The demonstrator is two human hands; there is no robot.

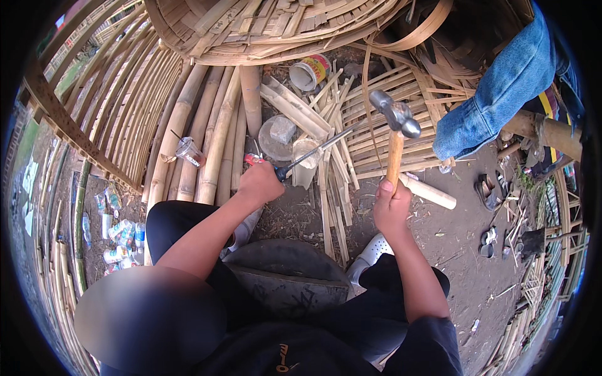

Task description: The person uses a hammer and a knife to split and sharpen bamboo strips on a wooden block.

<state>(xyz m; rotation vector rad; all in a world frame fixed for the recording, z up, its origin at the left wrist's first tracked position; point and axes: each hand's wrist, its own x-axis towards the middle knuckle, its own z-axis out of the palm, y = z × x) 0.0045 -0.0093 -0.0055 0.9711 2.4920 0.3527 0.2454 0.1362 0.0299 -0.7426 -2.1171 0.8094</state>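
Left hand (262,183) curled tight round dark handle of long thin screwdriver-like tool (323,148); shaft slants forward and right, tip toward slatted bamboo panel (417,145). Right hand (393,203) wrapped round wooden grip of hammer (394,153), thumb along it; handle runs nearly straight forward, metal head at far end, slanting across, near tool's tip. Split bamboo strips (325,213) lie between hands.

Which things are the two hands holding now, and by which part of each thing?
The left hand holds what looks like a screwdriver by its handle; the right hand holds a hammer low on its wooden handle.
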